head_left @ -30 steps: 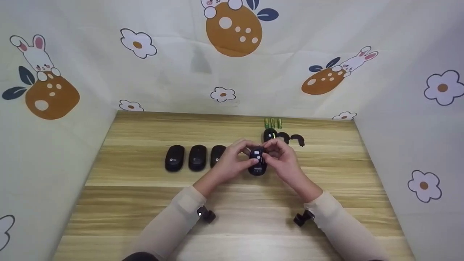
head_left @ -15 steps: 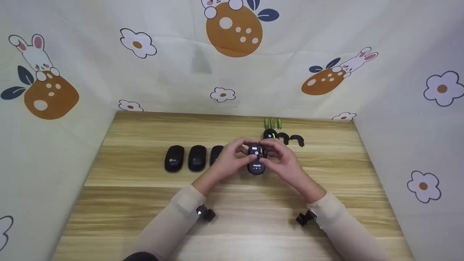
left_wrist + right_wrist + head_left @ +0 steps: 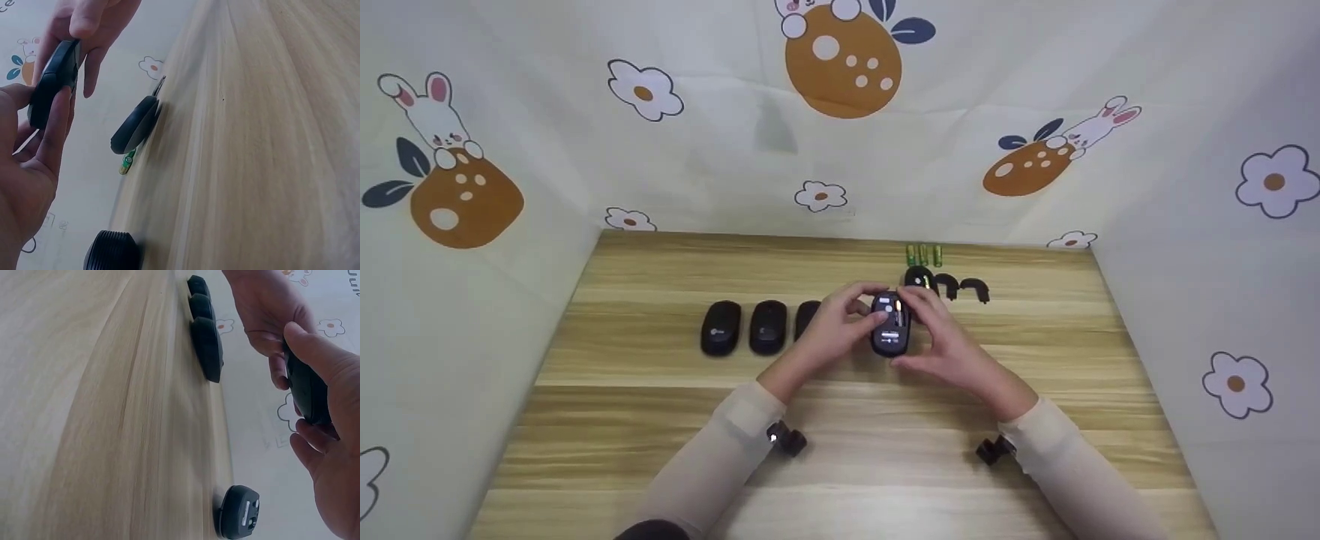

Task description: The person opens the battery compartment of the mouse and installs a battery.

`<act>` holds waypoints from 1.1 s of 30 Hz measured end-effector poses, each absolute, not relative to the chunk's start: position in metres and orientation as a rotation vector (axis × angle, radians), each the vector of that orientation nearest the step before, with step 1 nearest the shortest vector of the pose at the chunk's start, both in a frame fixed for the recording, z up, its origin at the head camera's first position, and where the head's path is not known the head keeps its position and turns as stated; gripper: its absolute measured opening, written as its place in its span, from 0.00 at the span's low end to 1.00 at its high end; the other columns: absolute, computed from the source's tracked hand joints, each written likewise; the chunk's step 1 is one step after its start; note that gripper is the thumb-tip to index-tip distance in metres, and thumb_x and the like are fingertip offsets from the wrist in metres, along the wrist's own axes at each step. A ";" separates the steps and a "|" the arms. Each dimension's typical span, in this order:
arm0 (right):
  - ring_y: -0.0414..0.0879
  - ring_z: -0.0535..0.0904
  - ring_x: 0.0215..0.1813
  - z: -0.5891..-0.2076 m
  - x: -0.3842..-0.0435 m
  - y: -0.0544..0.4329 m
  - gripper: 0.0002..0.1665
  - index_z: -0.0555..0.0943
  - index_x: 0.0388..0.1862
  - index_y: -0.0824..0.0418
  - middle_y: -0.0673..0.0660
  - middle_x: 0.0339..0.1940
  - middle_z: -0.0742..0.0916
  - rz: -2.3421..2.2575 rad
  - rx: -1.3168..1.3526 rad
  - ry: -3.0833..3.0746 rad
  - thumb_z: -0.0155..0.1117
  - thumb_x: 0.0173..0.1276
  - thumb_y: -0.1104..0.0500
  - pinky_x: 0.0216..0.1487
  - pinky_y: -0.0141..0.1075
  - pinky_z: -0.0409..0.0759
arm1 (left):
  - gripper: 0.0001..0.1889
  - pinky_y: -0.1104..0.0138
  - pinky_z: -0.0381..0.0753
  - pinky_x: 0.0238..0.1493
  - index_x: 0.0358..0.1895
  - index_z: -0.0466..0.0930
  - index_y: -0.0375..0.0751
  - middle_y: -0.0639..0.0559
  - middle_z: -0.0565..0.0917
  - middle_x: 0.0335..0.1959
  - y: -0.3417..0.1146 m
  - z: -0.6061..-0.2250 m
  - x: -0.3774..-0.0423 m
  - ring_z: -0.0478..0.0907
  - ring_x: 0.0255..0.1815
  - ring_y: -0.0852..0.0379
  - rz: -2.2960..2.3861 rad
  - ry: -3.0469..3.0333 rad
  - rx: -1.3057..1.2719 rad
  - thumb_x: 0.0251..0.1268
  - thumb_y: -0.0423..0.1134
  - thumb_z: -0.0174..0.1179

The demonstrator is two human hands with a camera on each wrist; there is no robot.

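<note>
Change: both hands have lifted the mouse slightly and tipped its underside more toward the head camera; the right thumb now sits under its near end rather than on top.
Fingers: the left hand curls its fingers round the left flank of the held mouse; the right hand pinches the other flank, thumb at the near end.
Why so: belly-up, held from both sides, the open battery bay faces the person; a yellow-green battery seems to lie in it.
Held mouse: in the air, just right of the mouse row.
Mouse row: three black mice side by side on the wooden table; the rightmost is partly hidden behind the left hand.
Beyond the held mouse: another black mouse, two loose black covers, then green batteries by the back wall.
In the way: nothing between hands and table; the fingers hide part of the bay.
</note>
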State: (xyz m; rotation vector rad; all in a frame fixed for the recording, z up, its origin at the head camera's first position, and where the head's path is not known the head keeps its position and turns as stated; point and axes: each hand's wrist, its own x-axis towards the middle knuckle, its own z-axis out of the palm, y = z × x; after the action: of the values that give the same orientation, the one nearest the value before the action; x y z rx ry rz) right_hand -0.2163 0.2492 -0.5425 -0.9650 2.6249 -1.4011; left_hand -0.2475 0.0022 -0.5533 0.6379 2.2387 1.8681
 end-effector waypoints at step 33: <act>0.60 0.68 0.82 -0.547 -0.282 0.258 0.60 0.71 0.84 0.62 0.62 0.81 0.75 -1.080 -0.875 2.738 0.92 0.58 0.50 0.84 0.57 0.65 | 0.54 0.55 0.67 0.84 0.86 0.63 0.39 0.44 0.70 0.82 0.004 -0.545 -0.293 0.70 0.81 0.46 1.116 2.578 0.920 0.59 0.41 0.86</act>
State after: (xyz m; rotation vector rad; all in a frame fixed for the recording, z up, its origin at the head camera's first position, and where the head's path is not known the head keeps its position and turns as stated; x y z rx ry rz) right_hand -0.2819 0.2577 -0.5467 -0.8748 2.7376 -1.0798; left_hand -0.2933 0.0041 -0.5451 0.9197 2.5782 1.1163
